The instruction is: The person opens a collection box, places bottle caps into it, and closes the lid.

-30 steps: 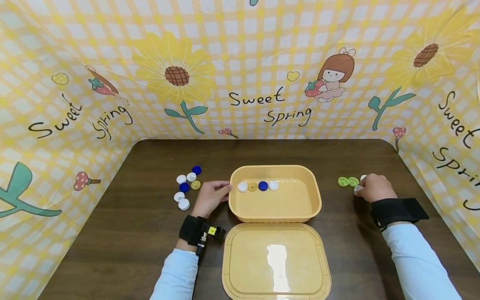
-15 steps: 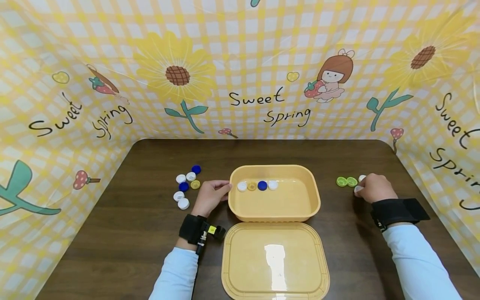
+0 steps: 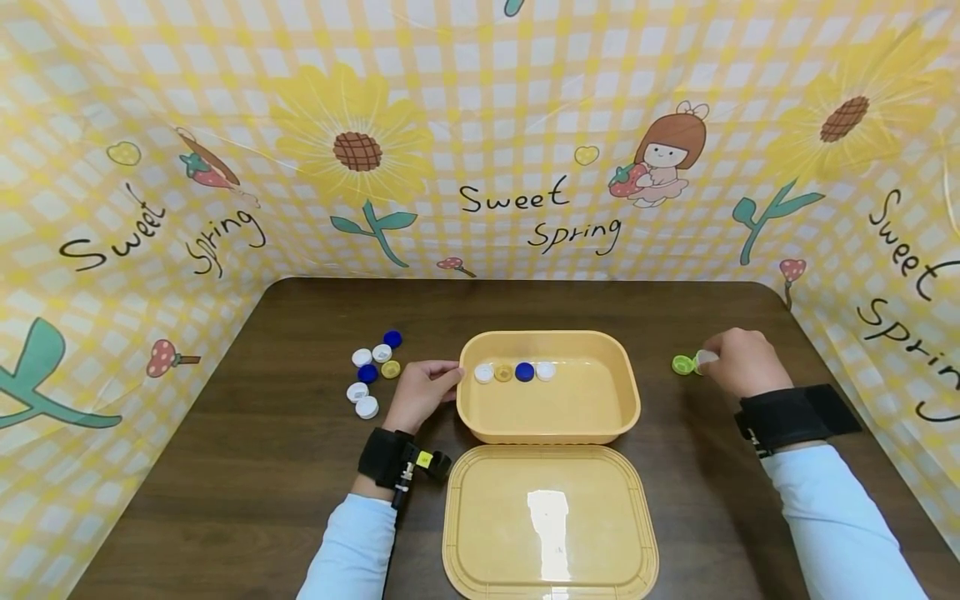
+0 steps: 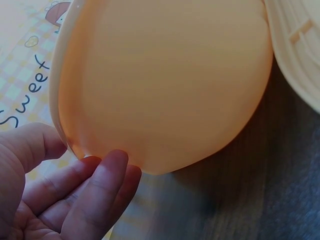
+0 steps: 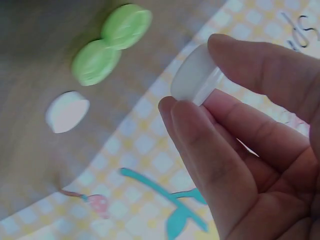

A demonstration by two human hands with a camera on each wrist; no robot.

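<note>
My right hand (image 3: pixel 746 364) pinches a white bottle cap (image 5: pixel 194 77) between thumb and fingertips, raised over the table on the right. Beneath it lie two green bottle caps (image 5: pixel 126 26), side by side, and another white bottle cap (image 5: pixel 68 112), which the hand hides in the head view. A yellow plastic box (image 3: pixel 577 412) stands mid-table; my left hand (image 3: pixel 422 392) holds its left end by the rim. Inside the box runs a row: a white cap (image 3: pixel 484 372), a yellow cap (image 3: pixel 503 372), a blue cap (image 3: pixel 524 372) and a second white cap (image 3: pixel 545 372).
A matching yellow lid (image 3: pixel 495 521) lies flat against the box's near side. Left of my left hand are several loose white, blue and yellow caps (image 3: pixel 367 373). A yellow checked cloth (image 3: pixel 525 125) rises behind and beside the brown table (image 3: pixel 225 492).
My right hand has lifted a white cap off the table and moved it slightly up and left, now overlapping a green cap. The left hand stays at the box.
</note>
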